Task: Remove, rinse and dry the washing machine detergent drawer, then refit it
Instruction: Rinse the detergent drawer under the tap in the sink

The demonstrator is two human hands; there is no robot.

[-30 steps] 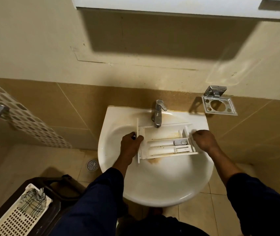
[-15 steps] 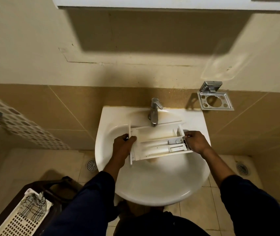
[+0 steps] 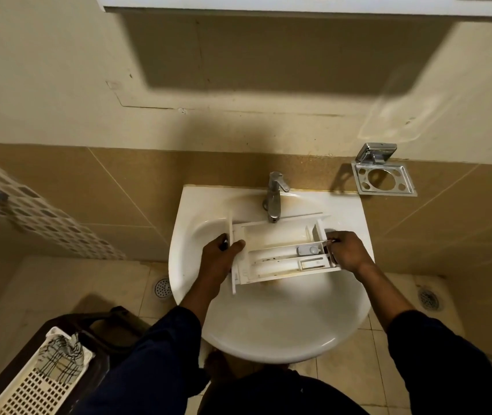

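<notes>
Drawer (image 3: pixel 277 235) in left hand (image 3: pixel 219 257), right hand (image 3: pixel 348 251) (markings (image 3: pixel 235 276) unreadable)

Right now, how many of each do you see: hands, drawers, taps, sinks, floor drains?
hands: 2 (left hand, right hand)
drawer: 1
tap: 1
sink: 1
floor drains: 2
Total: 7

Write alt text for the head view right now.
A white detergent drawer is held over a white washbasin beneath the chrome tap. The left hand grips its front panel; the right hand holds the other end.
</notes>
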